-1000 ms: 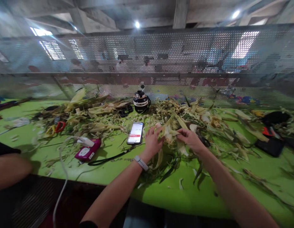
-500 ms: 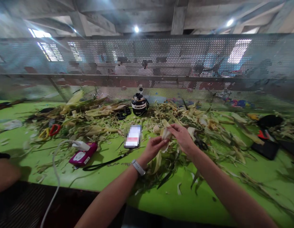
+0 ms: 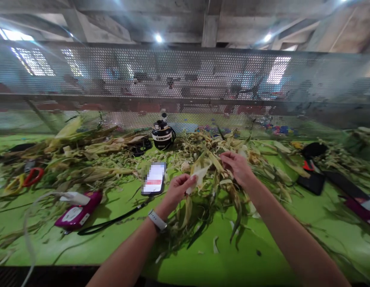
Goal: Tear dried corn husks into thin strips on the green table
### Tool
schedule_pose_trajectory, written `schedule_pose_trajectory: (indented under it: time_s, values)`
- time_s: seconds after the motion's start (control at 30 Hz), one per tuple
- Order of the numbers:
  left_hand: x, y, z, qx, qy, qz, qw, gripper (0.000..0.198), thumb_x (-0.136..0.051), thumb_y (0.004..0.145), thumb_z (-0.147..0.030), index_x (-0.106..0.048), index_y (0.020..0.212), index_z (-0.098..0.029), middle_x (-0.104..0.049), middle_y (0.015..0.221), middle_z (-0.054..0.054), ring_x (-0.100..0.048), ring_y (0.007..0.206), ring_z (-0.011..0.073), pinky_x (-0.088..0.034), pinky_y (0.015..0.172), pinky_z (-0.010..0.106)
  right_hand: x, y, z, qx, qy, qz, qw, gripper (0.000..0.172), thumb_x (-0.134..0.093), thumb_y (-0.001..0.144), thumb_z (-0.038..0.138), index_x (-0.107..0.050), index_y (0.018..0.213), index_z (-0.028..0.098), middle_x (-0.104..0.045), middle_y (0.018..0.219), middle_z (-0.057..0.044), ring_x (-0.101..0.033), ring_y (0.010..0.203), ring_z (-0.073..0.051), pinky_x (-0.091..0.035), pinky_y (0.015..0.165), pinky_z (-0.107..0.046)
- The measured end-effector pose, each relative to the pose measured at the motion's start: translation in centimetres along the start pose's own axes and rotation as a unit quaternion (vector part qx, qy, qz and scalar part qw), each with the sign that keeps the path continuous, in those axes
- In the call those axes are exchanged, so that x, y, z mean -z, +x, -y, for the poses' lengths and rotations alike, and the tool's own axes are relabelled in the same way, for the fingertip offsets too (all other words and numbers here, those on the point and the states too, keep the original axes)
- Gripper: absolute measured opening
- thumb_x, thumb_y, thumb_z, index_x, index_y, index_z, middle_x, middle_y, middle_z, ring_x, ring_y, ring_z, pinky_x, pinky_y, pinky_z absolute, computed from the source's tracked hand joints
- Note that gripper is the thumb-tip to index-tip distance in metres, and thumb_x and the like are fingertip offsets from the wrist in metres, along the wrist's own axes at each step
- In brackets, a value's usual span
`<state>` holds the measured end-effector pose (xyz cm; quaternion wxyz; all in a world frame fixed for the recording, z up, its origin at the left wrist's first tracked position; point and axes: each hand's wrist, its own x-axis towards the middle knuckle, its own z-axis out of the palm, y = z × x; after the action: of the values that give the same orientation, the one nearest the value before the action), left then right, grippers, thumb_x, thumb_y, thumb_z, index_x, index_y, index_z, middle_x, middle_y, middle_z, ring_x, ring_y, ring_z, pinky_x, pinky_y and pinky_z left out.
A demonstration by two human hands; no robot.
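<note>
My left hand pinches a pale corn husk over a heap of green and yellow husks on the green table. A white watch sits on that wrist. My right hand is closed on the other end of the husk strips, a little higher and to the right. A phone with a lit screen lies flat just left of my left hand.
A black jug stands at the back by the perforated metal screen. More husk piles spread left and right. A magenta device with a white cable, a black lanyard, scissors and dark objects lie around.
Both hands have lifted from the heap and drawn apart, pulling a husk between them. The camera has swung right, so the arm at the left edge has left the view.
</note>
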<state>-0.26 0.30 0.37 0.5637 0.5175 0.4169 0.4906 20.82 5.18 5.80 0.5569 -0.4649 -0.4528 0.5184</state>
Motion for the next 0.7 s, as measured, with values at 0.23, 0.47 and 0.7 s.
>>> schedule_pose_trajectory:
  time_s: [0.23,0.47,0.7]
  values:
    - [-1.2,-1.0,0.3,-0.019,0.14,0.169,0.975,0.036,-0.062,0.075,-0.049,-0.067,0.075,-0.013,-0.062,0.063,0.001,-0.051,0.056,0.0092,-0.039,0.054,0.021,4.3,0.2,0.3,0.04,-0.047,-0.068,0.996,0.033,-0.077,0.051,0.039,-0.062,0.072,0.019,-0.057,0.058,0.004,-0.047,0.049,-0.008,-0.041,0.049,-0.023]
    - [-1.2,-1.2,1.0,-0.028,0.2,0.249,0.947,0.051,-0.063,0.077,-0.038,-0.056,0.124,-0.017,-0.073,0.094,0.007,-0.066,0.083,0.0184,-0.049,0.079,0.031,7.8,2.5,-1.2,0.139,-0.188,-0.25,0.94,0.029,-0.065,0.062,0.036,-0.06,0.086,0.019,-0.063,0.085,-0.005,-0.058,0.081,-0.019,-0.048,0.073,-0.034]
    - [-1.2,-0.6,1.7,-0.079,0.259,0.163,0.949,0.03,-0.053,0.083,-0.037,-0.069,0.097,-0.015,-0.073,0.081,0.006,-0.066,0.076,0.0184,-0.049,0.074,0.029,3.1,3.6,-2.5,0.185,-0.536,-0.075,0.82,0.012,-0.057,0.075,0.025,-0.064,0.082,0.018,-0.067,0.09,-0.008,-0.06,0.091,-0.023,-0.043,0.085,-0.036]
